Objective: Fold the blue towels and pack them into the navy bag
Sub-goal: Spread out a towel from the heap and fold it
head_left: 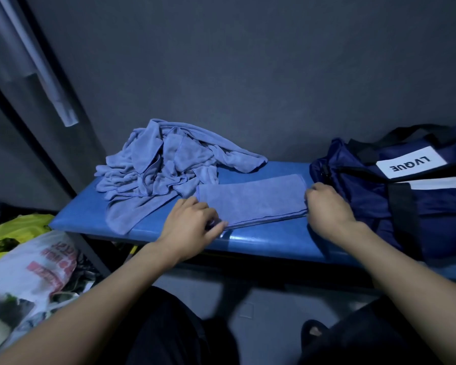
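1. Your two bare arms reach forward from the bottom of the view, over your dark lap, toward the blue padded surface.
2. Your left hand sits at the near left corner of the folded towel. Its fingers are curled, and the fingertips pinch the edge of the cloth at that corner.
3. Your right hand sits at the right end of the same towel. Its fingers are bent and curl over the towel's short edge, so it holds that end.
4. The folded towel lies flat on the surface between your hands. It is a long strip, and you can see stacked layers along its near edge.
5. Down on the left, lower than the surface, there is a white plastic bag with red print. A yellow-green bag lies just behind it.
6. On the right, the navy bag sits on the surface, just beside your right hand. It has black straps and a white label with upside-down letters.
7. Farther back on the left, the pile of blue towels lies in a messy heap on the surface. One part of it touches the far left corner of the folded towel.
8. Behind it all stands a dark grey wall.
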